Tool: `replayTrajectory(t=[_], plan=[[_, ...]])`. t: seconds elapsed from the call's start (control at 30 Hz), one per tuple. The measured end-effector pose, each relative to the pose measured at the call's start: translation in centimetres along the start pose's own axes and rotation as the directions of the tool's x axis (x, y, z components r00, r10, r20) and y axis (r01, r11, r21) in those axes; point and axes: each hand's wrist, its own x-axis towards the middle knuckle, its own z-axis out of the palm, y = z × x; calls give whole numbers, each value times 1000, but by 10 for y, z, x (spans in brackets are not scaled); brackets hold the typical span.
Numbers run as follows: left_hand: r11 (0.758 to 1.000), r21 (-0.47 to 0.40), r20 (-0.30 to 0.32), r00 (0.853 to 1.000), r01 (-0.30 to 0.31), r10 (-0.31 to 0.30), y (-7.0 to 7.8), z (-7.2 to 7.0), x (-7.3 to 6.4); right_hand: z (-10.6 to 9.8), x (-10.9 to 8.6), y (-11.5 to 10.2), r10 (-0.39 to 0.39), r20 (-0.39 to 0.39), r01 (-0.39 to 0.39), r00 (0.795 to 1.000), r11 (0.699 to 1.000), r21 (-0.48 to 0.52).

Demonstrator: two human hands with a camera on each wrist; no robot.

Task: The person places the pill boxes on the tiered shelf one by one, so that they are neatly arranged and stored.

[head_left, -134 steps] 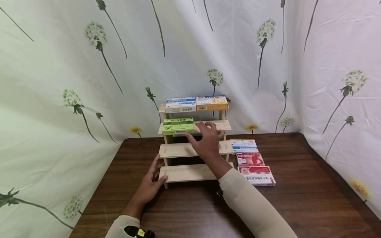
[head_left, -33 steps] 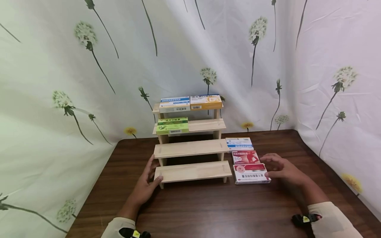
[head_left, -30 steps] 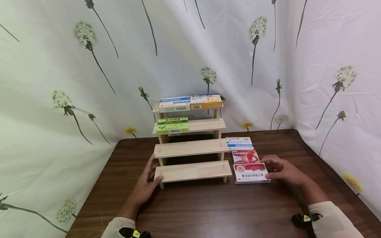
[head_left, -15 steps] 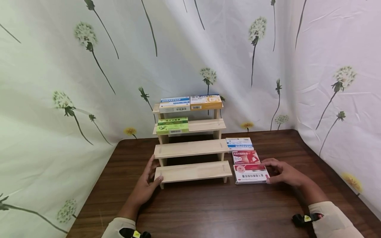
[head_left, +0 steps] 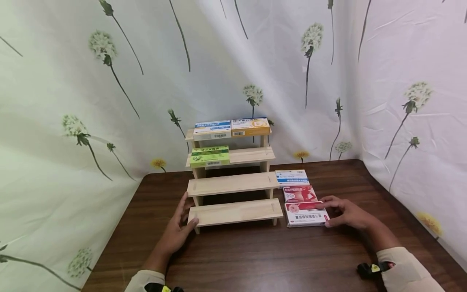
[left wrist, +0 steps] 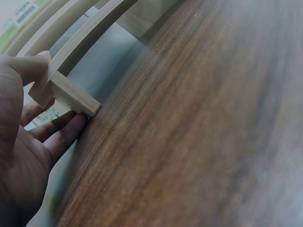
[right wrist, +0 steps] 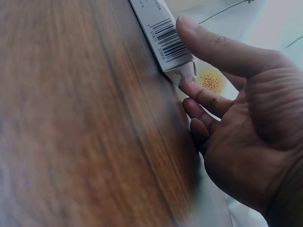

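Note:
A four-tier wooden display rack [head_left: 235, 213] stands in the middle of the head view. My left hand [head_left: 176, 234] holds the left end of its lowest tier; in the left wrist view the thumb [left wrist: 35, 66] is on the board and the other fingers are behind the leg. My right hand [head_left: 352, 215] pinches the right end of a white-and-red medicine box [head_left: 305, 219] lying flat on the table. The right wrist view shows the thumb [right wrist: 208, 40] at the box's edge beside the barcode and a fingertip at its end flap.
A red box [head_left: 300, 194] and a blue-and-white box [head_left: 292, 177] lie behind the pinched one. On the rack's top tier sit a blue-and-white box [head_left: 212, 129] and an orange box [head_left: 250, 126]; a green box [head_left: 209, 156] is one tier lower. Flowered cloth [head_left: 215, 89] hangs behind the table.
My right hand has left the green box's tier for the white-and-red box, its fingers shifting slightly to close on that box's right end. My left hand has stayed on the rack.

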Motion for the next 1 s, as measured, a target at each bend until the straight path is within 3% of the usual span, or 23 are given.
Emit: replayTrajectory(t=[0.37,1.0], plan=[[1000,-3,-3,1000,-5,5,-1,0,0,-1,3,-3,38,0,-38,999,999,-11],[1000,13,-6,1000,-4,4,-1,-1,-1,-1,3,4,33,7,-32,999,999,-42]])
